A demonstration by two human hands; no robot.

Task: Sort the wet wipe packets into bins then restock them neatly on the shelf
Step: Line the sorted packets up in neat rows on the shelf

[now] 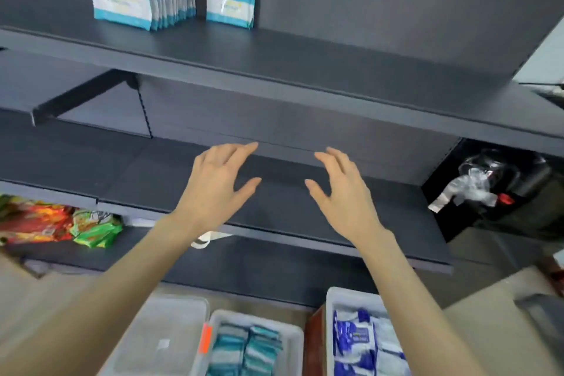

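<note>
Holding nothing in left hand (pixel 213 180) or right hand (pixel 341 189): fingers spread, released, over middle shelf (pixel 91 162) front edge, probably between loads. Stood upright at top shelf (pixel 305 58) back-left for neat facing: teal packets (pixel 143 0), single packet (pixel 230 6) beside. Not yet shelved: teal bin (pixel 293 336), blue bin (pixel 331 299).

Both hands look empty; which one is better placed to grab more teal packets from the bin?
Probably left. The left hand hangs open nearer the bin of teal packets; the right hand is nearer the blue packets.
</note>
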